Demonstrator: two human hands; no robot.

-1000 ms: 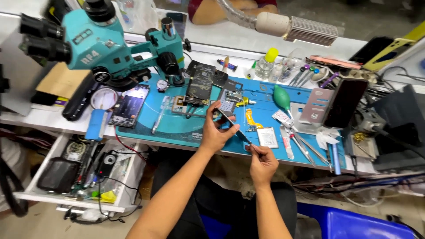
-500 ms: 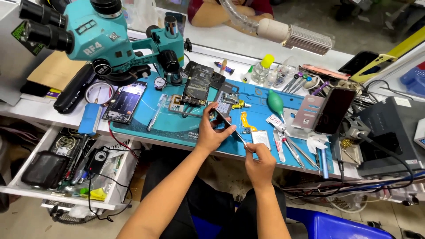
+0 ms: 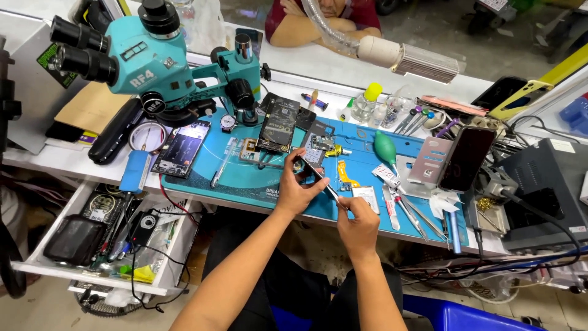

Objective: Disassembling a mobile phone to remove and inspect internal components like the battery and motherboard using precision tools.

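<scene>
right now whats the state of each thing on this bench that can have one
left hand: gripping a small phone part, lifted off the mat
right hand: pinching a thin tool, tip at the part
drawer: pulled open, full of tools and cables
opened phone: lying flat, back off, insides exposed
dark phone: propped upright, screen off
microscope: swung left, not over the held part
blue mat: flat on the bench

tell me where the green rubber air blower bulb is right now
In the head view the green blower bulb lies on the blue work mat, right of centre, beyond the right hand and left of the dark phone propped upright.
</scene>
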